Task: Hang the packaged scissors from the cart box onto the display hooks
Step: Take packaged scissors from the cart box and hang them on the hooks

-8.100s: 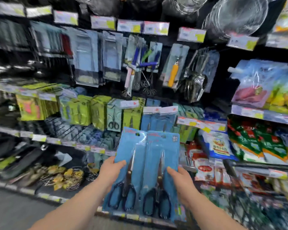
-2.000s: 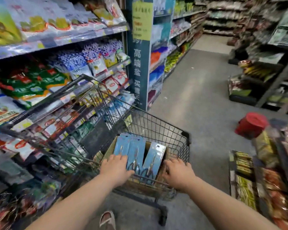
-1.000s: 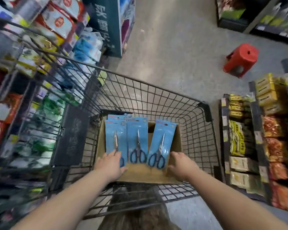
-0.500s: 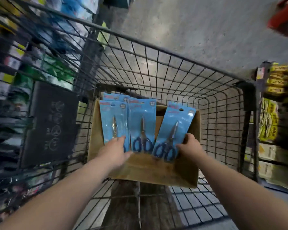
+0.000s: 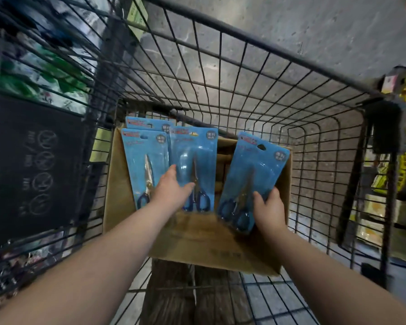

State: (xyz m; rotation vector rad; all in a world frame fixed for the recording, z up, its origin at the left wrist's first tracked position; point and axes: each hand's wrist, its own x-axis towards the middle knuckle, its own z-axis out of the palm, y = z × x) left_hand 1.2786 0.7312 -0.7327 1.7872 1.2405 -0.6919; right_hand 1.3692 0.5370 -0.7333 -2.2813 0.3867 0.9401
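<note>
Scissor packs (image 5: 195,153) stand in box (image 5: 197,238); left grip (image 5: 172,191) lies flat on two; right grip (image 5: 270,213) pinches rightmost pack (image 5: 256,167); labels blurred.

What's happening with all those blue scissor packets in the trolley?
A person is reaching into a cardboard box that sits in a wire cart. The right hand holds the right-hand pack of scissors by its lower end. The left hand lies with straight fingers across the left pack and the middle pack, which stand in the box.

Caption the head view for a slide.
Right hand grips one scissors pack, left hand touches the middle pack, inside a cardboard box.
</note>
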